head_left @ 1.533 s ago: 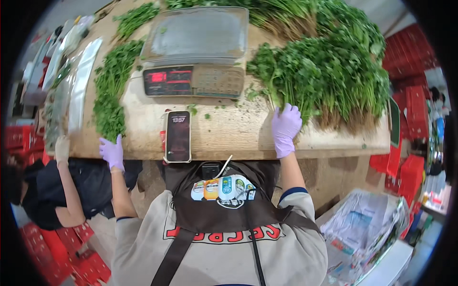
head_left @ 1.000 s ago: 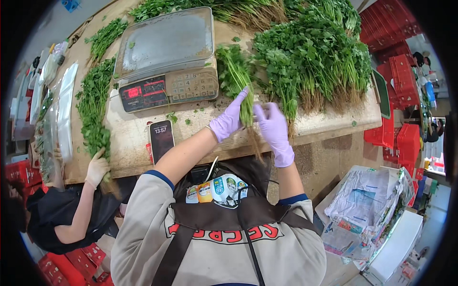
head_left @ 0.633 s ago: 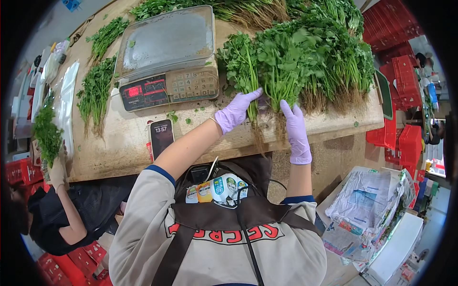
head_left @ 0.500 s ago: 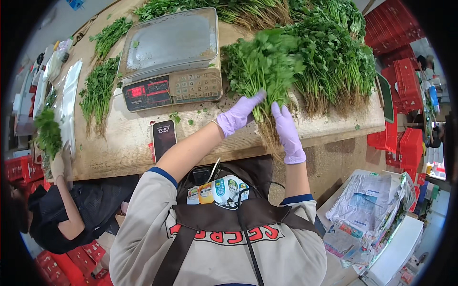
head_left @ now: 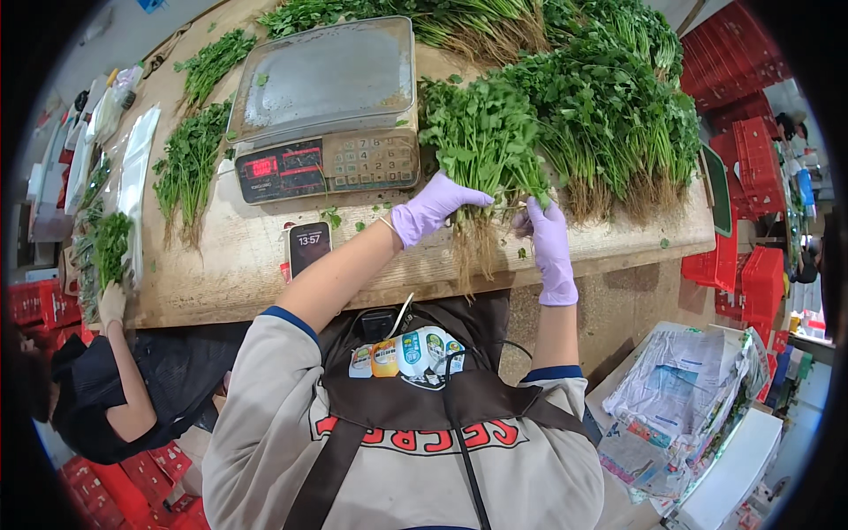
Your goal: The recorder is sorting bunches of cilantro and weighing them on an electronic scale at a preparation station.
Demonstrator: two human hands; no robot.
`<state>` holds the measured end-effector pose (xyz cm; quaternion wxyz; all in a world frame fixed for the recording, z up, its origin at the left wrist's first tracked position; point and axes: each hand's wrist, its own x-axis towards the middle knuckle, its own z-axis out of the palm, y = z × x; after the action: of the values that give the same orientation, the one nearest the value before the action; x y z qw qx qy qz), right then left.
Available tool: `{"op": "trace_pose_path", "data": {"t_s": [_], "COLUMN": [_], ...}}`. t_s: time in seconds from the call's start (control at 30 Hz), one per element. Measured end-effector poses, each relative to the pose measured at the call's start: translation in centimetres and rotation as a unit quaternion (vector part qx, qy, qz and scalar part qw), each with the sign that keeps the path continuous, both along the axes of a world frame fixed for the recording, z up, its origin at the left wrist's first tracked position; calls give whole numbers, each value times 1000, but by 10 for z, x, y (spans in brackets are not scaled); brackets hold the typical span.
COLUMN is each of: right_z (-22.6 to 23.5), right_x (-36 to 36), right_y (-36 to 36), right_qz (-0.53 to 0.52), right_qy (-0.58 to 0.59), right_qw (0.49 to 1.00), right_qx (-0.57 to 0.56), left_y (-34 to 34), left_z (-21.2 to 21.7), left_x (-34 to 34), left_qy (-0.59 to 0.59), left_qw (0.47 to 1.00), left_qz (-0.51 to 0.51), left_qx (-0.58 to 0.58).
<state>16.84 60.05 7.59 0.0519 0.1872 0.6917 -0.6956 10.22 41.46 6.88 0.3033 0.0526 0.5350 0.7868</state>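
A leafy bunch of coriander with pale, stringy roots lies at the table's front edge, right of the scale. My left hand, in a lilac glove, is closed round its stems just above the roots, thumb across the front. At the bunch's right side my right hand, gloved alike, pinches a few stems between thumb and fingers; these stand slightly apart from the rest. The roots hang toward the table edge between both hands. Behind and to the right, a large pile of coriander lies with roots toward me.
Left of the hands stands a digital scale with a bare metal pan. A phone lies before it. Smaller bunches and plastic bags are farther left, where a co-worker's hand holds greens. Red crates stand at right.
The bunch has settled lower and its leaves have stopped swinging. My right hand has shifted slightly right and down, drawing a few stems away from the bunch. The co-worker's greens moved slightly.
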Motion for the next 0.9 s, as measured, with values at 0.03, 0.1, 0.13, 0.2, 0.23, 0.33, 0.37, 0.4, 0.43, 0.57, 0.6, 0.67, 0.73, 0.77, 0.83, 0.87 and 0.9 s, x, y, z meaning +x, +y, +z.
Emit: {"op": "trace_pose_path", "data": {"t_s": [0.03, 0.1, 0.13, 0.2, 0.23, 0.33, 0.37, 0.4, 0.43, 0.57, 0.6, 0.67, 0.73, 0.77, 0.83, 0.87, 0.9], "right_z": [5, 10, 12, 34, 43, 55, 58, 58, 59, 54, 50, 43, 43, 42, 40, 36, 34], "right_x": [-1, -5, -9, -18, -19, -21, -19, -24, -25, -33, -34, -25, -23, -22, -23, -26, -26], "right_y": [-2, -4, -3, 12, 24, 63, 73, 82, 92, 92, 86, 82, 73, 70, 65, 62, 60], "right_qz": [40, 118, 117, 81, 39, 11, -8, -26, -47, -30, -19, -27, -17, -18, 0, 4, 0], "right_qy": [-26, -76, -80, -65, -56, 21, 39, 56, 72, 99, 99, 87, 78, 69, 60, 57, 55], "right_qw": [999, 989, 990, 995, 998, 998, 997, 995, 993, 981, 981, 984, 985, 986, 986, 985, 984], "right_qx": [14, 41, -19, -8, 3, -55, -72, -74, -75, -164, -168, -152, -153, -151, -158, -165, -169], "left_y": [-2, -7, -12, -35, -52, -114, -134, -159, -183, -303, -326, -292, -307, -319, -347, -363, -370], "left_z": [4, 20, 33, 58, 86, 123, 134, 146, 149, 75, 55, 64, 86, 102, 116, 119, 120], "left_x": [-5, -12, -16, -30, -35, -78, -93, -104, -115, -160, -165, -144, -135, -143, -159, -167, -169], "left_qy": [9, 38, 82, 152, 224, 291, 331, 410, 431, 452, 494, 422, 399, 393, 378, 345, 315], "left_qw": [1000, 997, 988, 965, 933, 910, 888, 809, 786, 722, 643, 647, 707, 759, 802, 810, 817], "left_qz": [-6, -35, -34, -28, -11, 36, 53, 92, 114, 26, -22, -31, 3, 49, 105, 144, 179], "left_qx": [-6, -49, -126, -213, -283, -294, -315, -411, -428, -523, -584, -634, -583, -516, -450, -452, -449]}}
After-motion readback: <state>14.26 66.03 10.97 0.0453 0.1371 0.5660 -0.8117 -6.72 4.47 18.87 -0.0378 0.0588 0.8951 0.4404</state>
